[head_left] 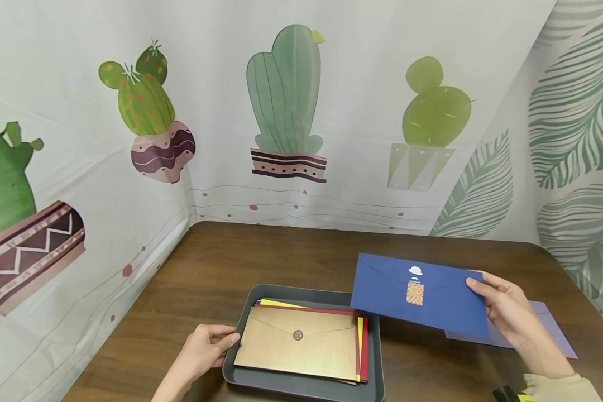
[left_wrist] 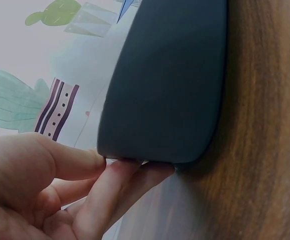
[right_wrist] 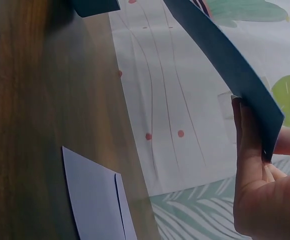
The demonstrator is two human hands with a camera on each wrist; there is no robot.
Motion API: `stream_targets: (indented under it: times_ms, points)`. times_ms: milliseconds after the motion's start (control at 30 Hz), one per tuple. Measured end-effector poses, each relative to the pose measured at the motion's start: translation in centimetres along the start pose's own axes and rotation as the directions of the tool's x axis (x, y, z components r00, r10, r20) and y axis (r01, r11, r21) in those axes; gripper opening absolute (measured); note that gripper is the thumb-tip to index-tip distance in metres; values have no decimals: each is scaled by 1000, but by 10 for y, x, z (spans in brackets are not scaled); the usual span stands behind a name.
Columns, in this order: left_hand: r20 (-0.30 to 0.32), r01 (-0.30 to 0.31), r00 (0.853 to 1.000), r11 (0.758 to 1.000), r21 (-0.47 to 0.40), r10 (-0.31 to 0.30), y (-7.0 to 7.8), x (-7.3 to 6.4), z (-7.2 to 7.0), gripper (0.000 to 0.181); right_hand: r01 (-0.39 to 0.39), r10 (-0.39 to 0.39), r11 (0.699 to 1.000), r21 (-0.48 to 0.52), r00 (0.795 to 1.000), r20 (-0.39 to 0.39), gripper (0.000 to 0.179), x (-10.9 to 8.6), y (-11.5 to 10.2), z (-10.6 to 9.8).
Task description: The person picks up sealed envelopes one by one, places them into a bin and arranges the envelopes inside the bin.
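Observation:
A dark grey tray [head_left: 382, 363] stands on the brown table with a stack of envelopes inside. On top lies a gold envelope [head_left: 281, 343] with a round dark seal; yellow and red edges stick out beneath it. My left hand [head_left: 204, 352] holds the tray by its left side, thumb at the rim and fingers against the outer wall [left_wrist: 160, 100]. My right hand [head_left: 510, 307] pinches a blue envelope [head_left: 382, 285] by its right end, thumb on the front, fingers behind. The envelope is raised above the table, its left end near the tray's right rim. It bears a white hat print and patterned patch.
A lilac envelope [head_left: 550, 324] lies on the table [head_left: 221, 262] at the right, partly hidden behind the blue envelope and right hand. A dark and yellow object [head_left: 507, 394] shows at the bottom edge. Behind the table hangs a white cloth [head_left: 362, 111] printed with cacti and leaves.

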State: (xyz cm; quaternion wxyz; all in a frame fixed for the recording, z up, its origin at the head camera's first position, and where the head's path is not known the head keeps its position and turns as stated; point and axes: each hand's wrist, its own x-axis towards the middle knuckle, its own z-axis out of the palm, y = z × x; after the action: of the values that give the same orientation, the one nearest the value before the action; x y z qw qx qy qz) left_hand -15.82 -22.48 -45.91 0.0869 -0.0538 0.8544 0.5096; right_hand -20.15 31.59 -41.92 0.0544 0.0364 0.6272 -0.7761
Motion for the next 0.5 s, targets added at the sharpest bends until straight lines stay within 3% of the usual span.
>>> stream_targets:
  times_ms: [67, 233, 333, 467, 500]
  points:
    - [0, 5, 1000, 1000, 2, -5, 0, 0, 0, 41, -26, 25, 999, -37, 999, -23, 30, -1, 0, 2]
    - [1, 9, 1000, 1000, 4, -9, -1, 0, 0, 41, -81, 77, 992, -99, 996, -43, 85, -2, -2, 7]
    - [5, 3, 1000, 1000, 2, -3, -1, 0, -1, 42, -83, 78, 991, -105, 996, -50, 80, -3, -2, 10]
    - [8, -7, 1000, 1000, 2, 7, -1, -1, -1, 42, -50, 48, 995, -92, 998, -32, 34, -3, -1, 11]
    - [8, -8, 1000, 1000, 2, 8, -1, -1, -1, 42, -49, 47, 995, -92, 999, -25, 30, -4, 0, 12]
